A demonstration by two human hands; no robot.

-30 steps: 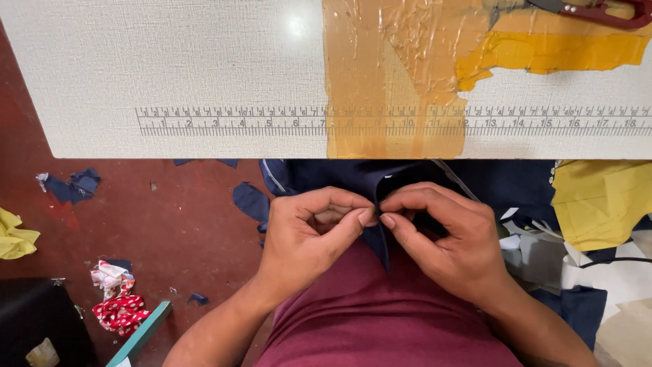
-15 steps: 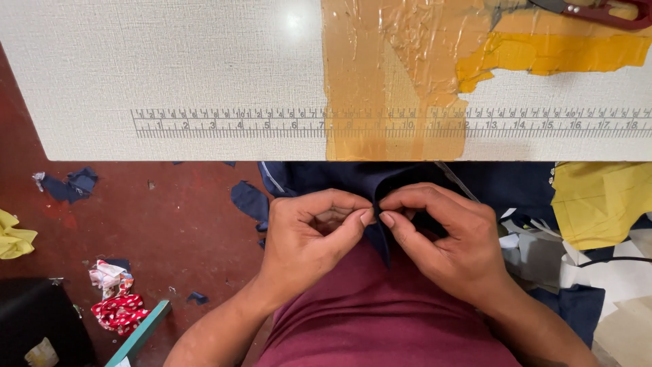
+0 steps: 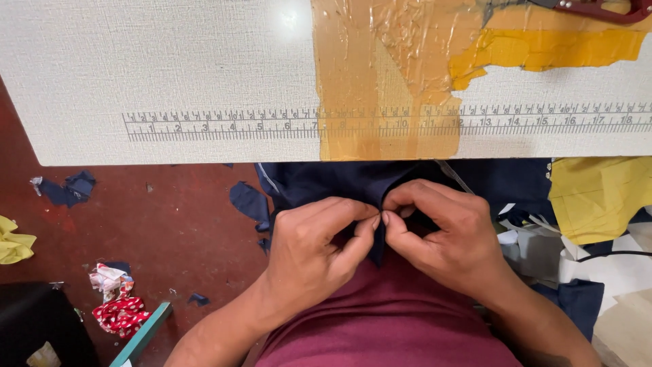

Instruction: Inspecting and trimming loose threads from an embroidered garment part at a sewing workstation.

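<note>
Cloth: dark navy folded fabric piece (image 3: 326,185), creased, centre frame below the bench edge.
Left hand (image 3: 319,251): fingers pinching the fabric fold.
Right hand (image 3: 441,234): fingers pinching beside it, fingertips nearly touching.
Bench (image 3: 170,68): off-white textured top with printed ruler (image 3: 224,126), upper frame.

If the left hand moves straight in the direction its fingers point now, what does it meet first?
The left hand points right, so it would probably first meet the right hand; their fingertips nearly touch over the navy fabric both pinch.
</note>
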